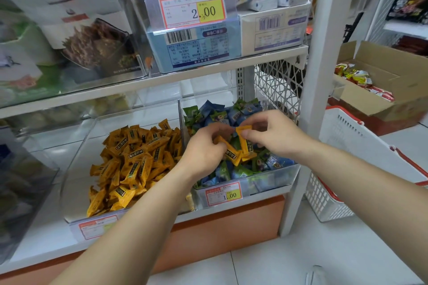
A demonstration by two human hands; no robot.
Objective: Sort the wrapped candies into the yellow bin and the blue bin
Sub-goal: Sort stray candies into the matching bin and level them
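Observation:
Two clear bins stand side by side on the lower shelf. The left bin (76,159) holds a heap of yellow wrapped candies (136,164). The right bin (273,180) holds blue and green wrapped candies (222,111). Both hands hover over the right bin. My left hand (203,148) grips yellow candies (231,154) that stick out from its fingers. My right hand (271,134) pinches another yellow candy (245,140) by its upper end, close against the left hand's candies.
A clear divider wall (180,118) separates the bins. Price tags hang on the bin fronts. The upper shelf (162,81) with boxed goods overhangs the bins. A white post (317,76) stands right of the bins, with a white basket (342,169) and a cardboard box (382,81) beyond.

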